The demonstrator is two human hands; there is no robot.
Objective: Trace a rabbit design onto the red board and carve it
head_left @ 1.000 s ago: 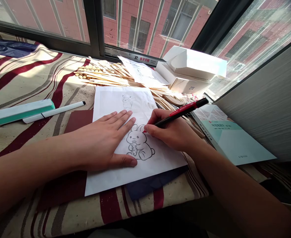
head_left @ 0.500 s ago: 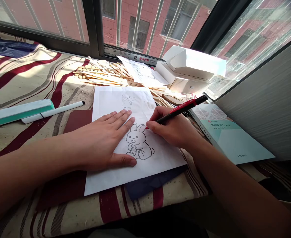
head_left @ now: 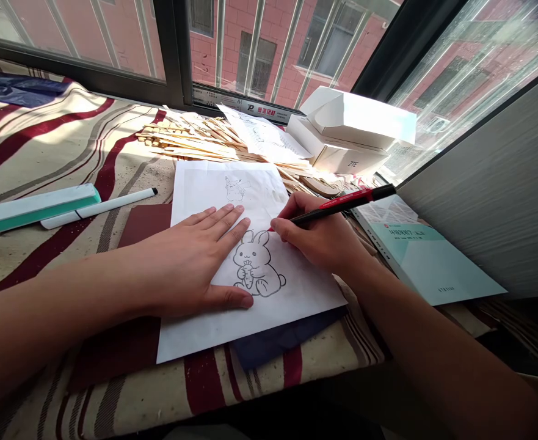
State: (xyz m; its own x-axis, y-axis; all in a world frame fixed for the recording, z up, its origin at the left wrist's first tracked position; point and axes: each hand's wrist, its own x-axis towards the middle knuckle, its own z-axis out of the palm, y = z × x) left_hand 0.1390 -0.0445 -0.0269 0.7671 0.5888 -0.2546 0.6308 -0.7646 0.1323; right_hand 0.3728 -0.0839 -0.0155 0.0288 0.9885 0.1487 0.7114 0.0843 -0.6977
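A white sheet of paper point(head_left: 214, 330) lies on a dark red folder point(head_left: 126, 342). On it is a line drawing of a rabbit with a carrot point(head_left: 259, 266), and above that a smaller, fainter figure point(head_left: 235, 188). My left hand point(head_left: 195, 263) rests flat on the paper left of the rabbit, fingers spread, holding nothing. Pinched in my right hand point(head_left: 319, 235) is a black and red pen point(head_left: 346, 201), slanting up to the right. Its red tip is at the paper beside the rabbit's right ear.
At left lie a white and teal box point(head_left: 42, 205) and a white marker point(head_left: 108, 203). Behind the paper are thin wooden strips point(head_left: 195, 137), another drawing point(head_left: 269, 134) and a white ZTE box point(head_left: 351, 156). A teal book point(head_left: 428, 263) lies at right.
The pen in my right hand has tilted lower, its back end moving right and down. Its tip has shifted slightly up near the rabbit's ear. My left hand stays in place.
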